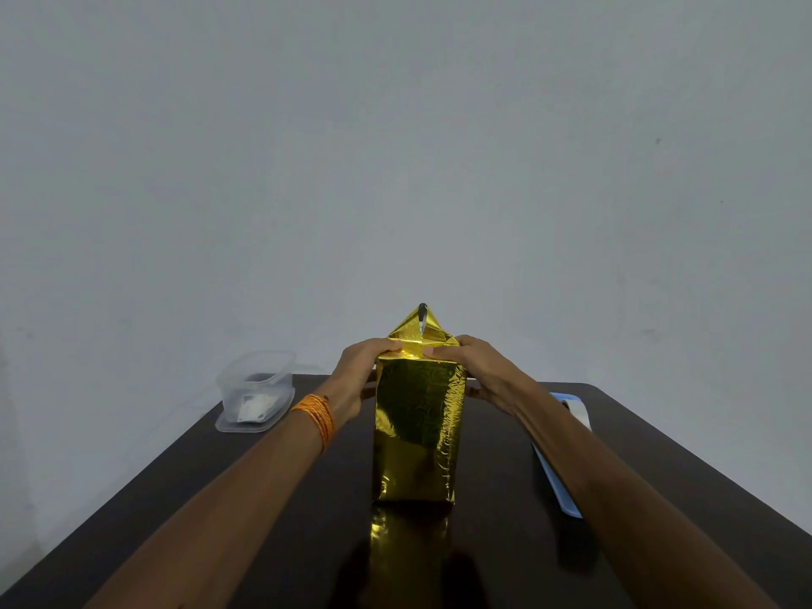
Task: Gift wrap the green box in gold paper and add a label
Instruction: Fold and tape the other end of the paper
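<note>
A tall box wrapped in shiny gold paper (415,432) stands upright in the middle of the dark table (263,498). No green shows through the wrap. At its top the paper is folded into a pointed triangular flap (421,325) that sticks up. My left hand (356,380) grips the upper left corner of the box, thumb on the top fold. My right hand (483,371) holds the upper right corner the same way, thumb pressing the folded paper down. An orange thread band (314,413) is around my left wrist.
A clear plastic container (257,391) with small white pieces inside sits at the table's back left. A light blue tray (567,450) lies along the right side, partly hidden by my right forearm. A plain grey wall stands behind the table.
</note>
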`<state>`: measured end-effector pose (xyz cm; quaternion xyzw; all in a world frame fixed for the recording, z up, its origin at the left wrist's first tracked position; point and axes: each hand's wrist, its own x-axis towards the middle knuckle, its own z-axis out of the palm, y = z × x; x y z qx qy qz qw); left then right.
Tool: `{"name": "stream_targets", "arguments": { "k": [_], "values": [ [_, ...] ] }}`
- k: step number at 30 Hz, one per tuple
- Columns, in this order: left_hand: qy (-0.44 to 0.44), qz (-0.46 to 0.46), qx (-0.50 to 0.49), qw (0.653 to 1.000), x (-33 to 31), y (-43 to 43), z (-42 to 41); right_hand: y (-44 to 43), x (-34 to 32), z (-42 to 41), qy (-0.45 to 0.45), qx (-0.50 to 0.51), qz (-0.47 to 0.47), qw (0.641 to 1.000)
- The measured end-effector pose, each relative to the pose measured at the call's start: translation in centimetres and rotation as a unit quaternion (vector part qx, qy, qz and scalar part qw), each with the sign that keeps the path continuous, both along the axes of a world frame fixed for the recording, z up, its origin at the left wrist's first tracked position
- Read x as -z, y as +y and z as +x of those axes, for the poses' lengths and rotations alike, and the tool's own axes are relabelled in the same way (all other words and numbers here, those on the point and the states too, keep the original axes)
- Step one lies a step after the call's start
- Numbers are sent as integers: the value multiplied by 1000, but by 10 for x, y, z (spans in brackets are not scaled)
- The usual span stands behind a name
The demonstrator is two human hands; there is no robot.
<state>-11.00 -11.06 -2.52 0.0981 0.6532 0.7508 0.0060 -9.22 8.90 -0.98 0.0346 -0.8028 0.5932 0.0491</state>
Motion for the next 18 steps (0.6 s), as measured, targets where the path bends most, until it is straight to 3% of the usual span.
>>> {"name": "stream_targets", "arguments": {
  "k": [6, 10, 12, 15, 18],
  "values": [
    [5, 46, 33, 998, 6, -4, 3, 3, 0, 4, 1, 8, -6, 1000],
    [12, 60, 4, 998, 8, -2, 5, -7, -1, 10, 22, 42, -24, 999],
    [23, 70, -20, 997, 9, -2, 6, -15, 1, 19, 94, 146, 6, 985],
    [40, 74, -56, 995, 12, -4, 1, -35, 5, 39, 253, 302, 89, 915],
    [54, 44, -127, 990, 13, -1, -2, -56, 6, 60, 322, 280, 149, 892]
  ]
}}
